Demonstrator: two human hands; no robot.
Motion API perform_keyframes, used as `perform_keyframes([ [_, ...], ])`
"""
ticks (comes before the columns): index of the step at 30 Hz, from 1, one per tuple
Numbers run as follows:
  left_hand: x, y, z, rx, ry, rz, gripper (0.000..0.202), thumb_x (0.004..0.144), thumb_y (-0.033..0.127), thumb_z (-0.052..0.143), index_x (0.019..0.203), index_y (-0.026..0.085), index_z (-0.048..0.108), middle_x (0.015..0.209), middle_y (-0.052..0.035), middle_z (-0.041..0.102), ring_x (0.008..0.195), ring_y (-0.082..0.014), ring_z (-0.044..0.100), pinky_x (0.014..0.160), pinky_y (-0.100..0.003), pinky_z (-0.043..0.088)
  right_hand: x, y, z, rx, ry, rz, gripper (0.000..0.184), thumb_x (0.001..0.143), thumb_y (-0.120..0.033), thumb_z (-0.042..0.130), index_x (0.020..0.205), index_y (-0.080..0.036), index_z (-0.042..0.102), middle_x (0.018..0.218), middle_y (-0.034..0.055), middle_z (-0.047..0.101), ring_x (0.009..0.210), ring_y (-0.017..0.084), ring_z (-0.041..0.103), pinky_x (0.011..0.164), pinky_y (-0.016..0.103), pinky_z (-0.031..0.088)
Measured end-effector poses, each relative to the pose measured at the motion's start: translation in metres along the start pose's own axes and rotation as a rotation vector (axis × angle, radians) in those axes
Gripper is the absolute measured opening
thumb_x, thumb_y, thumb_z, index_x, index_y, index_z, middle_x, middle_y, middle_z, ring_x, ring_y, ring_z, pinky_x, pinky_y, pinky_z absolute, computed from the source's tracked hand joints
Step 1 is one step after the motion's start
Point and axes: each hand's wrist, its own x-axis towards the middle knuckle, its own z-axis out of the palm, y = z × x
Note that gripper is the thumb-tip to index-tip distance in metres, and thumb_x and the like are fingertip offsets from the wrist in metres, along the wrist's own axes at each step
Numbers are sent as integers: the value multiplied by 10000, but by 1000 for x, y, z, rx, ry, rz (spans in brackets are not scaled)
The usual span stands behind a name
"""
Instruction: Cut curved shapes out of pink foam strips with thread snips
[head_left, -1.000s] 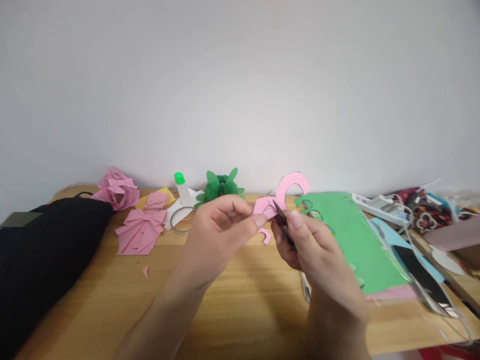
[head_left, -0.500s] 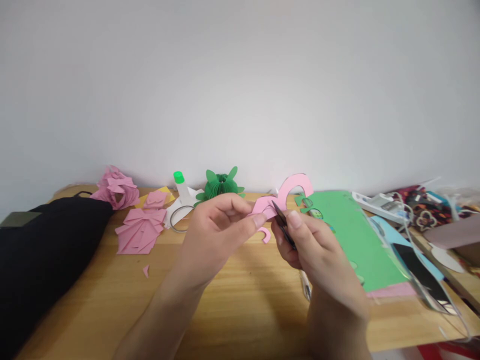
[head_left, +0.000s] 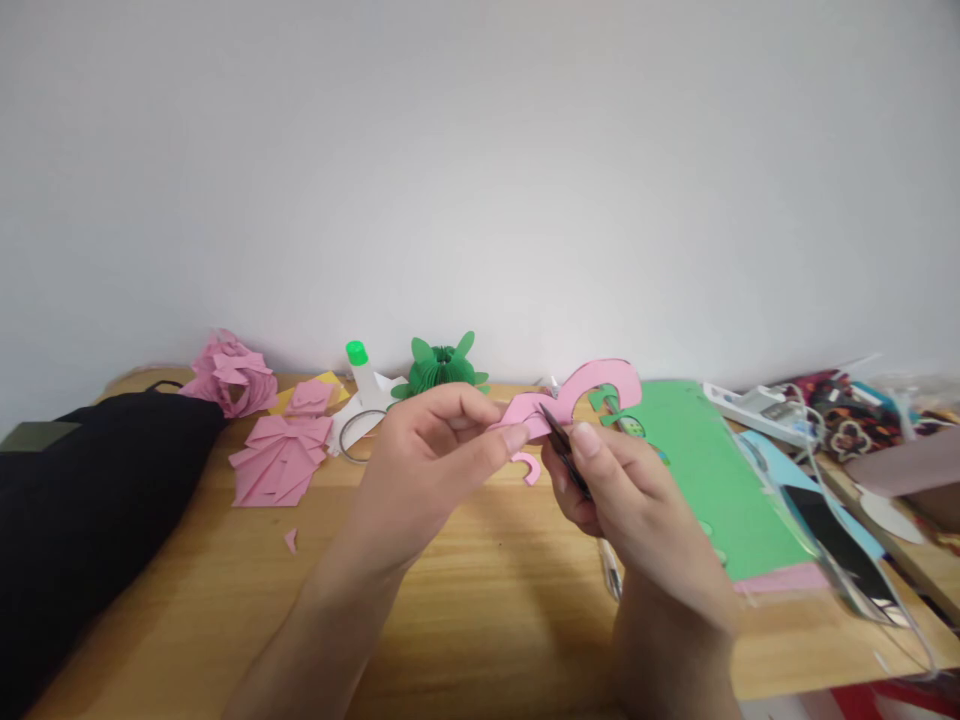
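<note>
My left hand (head_left: 435, 470) pinches the left end of a curved pink paper strip (head_left: 600, 374) between thumb and fingers. In my right hand (head_left: 622, 490) are small dark scissors (head_left: 564, 448), their blades up against the paper just right of my left thumb. The strip's free part arches up and curls over to the right, above my right hand. Under the held paper, a small curved pink scrap (head_left: 532, 469) lies on the wooden table (head_left: 480, 610). My right fingers hide the scissors' handles.
Folded pink paper pieces (head_left: 274, 460), a crumpled pink paper bundle (head_left: 229, 374), a glue stick (head_left: 363, 372) and a green paper ball (head_left: 442, 368) stand at the back. Green sheets (head_left: 720, 480) and a phone (head_left: 844, 550) lie right. A black bag (head_left: 105, 520) fills the left.
The free curl of the pink strip has dipped and swung right, now flatter than before. Both hands stay almost in place, with the scissors still at the paper.
</note>
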Motion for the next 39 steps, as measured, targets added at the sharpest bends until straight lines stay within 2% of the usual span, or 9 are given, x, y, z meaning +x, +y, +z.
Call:
perform_keyframes([
  [6, 0, -2, -3, 52, 50, 20, 140, 757, 202, 761, 644, 193, 678, 681, 17, 718, 685, -120, 667, 681, -237, 550, 1, -2, 1, -14, -11, -18, 490, 970, -569, 462, 636, -212, 428, 523, -73, 299, 429, 74, 208, 384, 239, 186],
  [13, 1, -2, -4, 45, 10, 34, 129, 776, 214, 752, 665, 200, 690, 691, 14, 739, 680, -123, 695, 686, -232, 565, 2, -1, -1, -51, -13, -28, 498, 976, -571, 450, 639, -204, 448, 516, -66, 328, 432, 76, 246, 391, 238, 198],
  [21, 2, -1, -3, 76, 22, 46, 135, 773, 230, 751, 661, 197, 683, 665, 10, 729, 656, -134, 692, 686, -258, 568, 0, -1, -1, -62, -11, -2, 517, 957, -607, 447, 627, -210, 451, 509, -62, 329, 428, 83, 239, 388, 244, 204],
  [28, 0, -2, -4, 88, 38, 60, 122, 775, 225, 749, 672, 198, 691, 675, 14, 729, 676, -131, 693, 681, -242, 564, 0, -1, 0, -41, -18, -1, 521, 962, -604, 439, 621, -210, 445, 493, -67, 317, 421, 80, 225, 384, 241, 196],
  [39, 0, -1, -5, 22, 0, 48, 120, 792, 187, 746, 678, 203, 709, 697, 23, 740, 685, -110, 696, 688, -210, 563, -1, -1, -1, -17, -37, 1, 511, 973, -585, 442, 636, -202, 453, 502, -70, 308, 428, 74, 225, 392, 238, 180],
])
